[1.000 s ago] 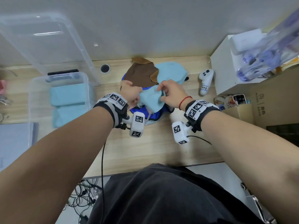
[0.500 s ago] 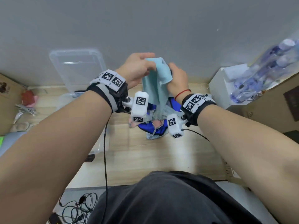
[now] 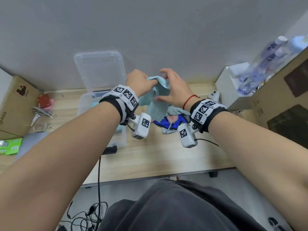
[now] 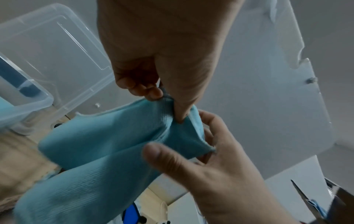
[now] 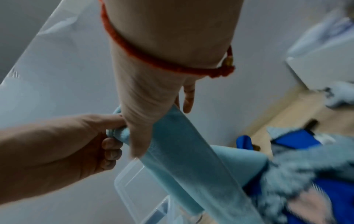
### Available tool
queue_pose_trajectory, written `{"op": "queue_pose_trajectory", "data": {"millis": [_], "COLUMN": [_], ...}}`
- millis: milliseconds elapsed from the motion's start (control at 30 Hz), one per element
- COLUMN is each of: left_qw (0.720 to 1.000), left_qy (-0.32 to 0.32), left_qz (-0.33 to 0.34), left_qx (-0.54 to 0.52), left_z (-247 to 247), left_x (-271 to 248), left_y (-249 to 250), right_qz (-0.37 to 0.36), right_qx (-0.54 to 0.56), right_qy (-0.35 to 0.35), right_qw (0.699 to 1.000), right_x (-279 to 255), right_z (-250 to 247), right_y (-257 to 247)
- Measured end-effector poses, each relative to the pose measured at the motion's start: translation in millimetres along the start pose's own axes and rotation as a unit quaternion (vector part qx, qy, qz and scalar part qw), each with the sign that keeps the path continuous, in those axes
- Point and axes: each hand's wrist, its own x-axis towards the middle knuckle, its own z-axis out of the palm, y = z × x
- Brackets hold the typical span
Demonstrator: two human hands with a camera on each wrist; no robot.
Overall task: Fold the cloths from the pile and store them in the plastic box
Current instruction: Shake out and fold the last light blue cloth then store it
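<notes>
A light blue cloth (image 3: 158, 104) hangs in the air above the pile of blue, grey and pink cloths (image 3: 171, 120) on the wooden table. My left hand (image 3: 141, 80) pinches its top corner, as the left wrist view shows the left hand (image 4: 168, 103) doing with the cloth (image 4: 95, 144). My right hand (image 3: 166, 85) is spread beside that corner, with the thumb in front of the cloth and the fingers behind it. The right wrist view shows the right hand (image 5: 162, 130) resting loosely on the cloth (image 5: 182, 144). The clear plastic box (image 3: 83, 104) stands to the left, largely hidden by my left arm.
The box lid (image 3: 100, 69) leans against the wall behind the box. A white controller (image 3: 215, 97) and a white box (image 3: 230, 84) sit at the right, with cardboard boxes (image 3: 275, 105) beyond. Another cardboard box (image 3: 13, 105) and a green pack (image 3: 10, 145) are at the left.
Both hands lifted the light blue cloth off the pile and up in front of the wall. The right hand, which was gripping it, has spread its fingers.
</notes>
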Motion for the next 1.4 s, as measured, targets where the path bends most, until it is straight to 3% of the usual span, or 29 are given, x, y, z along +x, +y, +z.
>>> {"op": "queue_pose_trajectory", "data": {"millis": [133, 367, 567, 700, 800, 967, 1133, 1267, 1400], "left_qw": [0.998, 0.984, 0.986, 0.991, 0.987, 0.990, 0.998, 0.996, 0.991], "left_qy": [-0.017, -0.126, -0.112, -0.046, -0.049, -0.054, -0.022, -0.029, -0.070], "left_qz": [0.044, 0.081, 0.093, 0.114, 0.140, 0.094, 0.044, 0.069, 0.085], "left_qx": [0.029, 0.098, 0.086, 0.051, 0.069, 0.093, 0.048, 0.051, 0.079], "left_z": [5, 26, 21, 12, 9, 13, 22, 21, 19], "left_x": [-22, -60, -79, -81, -79, -76, -76, -76, -68], "left_y": [-19, -60, -63, -51, -49, -56, -51, -44, -53], "right_qz": [0.034, 0.126, 0.227, 0.246, 0.253, 0.276, 0.282, 0.286, 0.301], "right_qx": [-0.041, 0.035, -0.028, -0.012, -0.009, -0.048, 0.025, 0.071, 0.062], "right_qy": [0.108, 0.198, 0.242, 0.251, 0.259, 0.217, 0.168, 0.154, 0.088], "right_qw": [0.993, 0.971, 0.943, 0.936, 0.932, 0.935, 0.944, 0.943, 0.947], "right_x": [-26, -76, -88, -94, -99, -111, -114, -113, -111], "right_z": [1, -23, -35, -40, -54, -69, -64, -58, -55], "right_y": [-8, -4, 20, 37, 47, 69, 83, 88, 92]}}
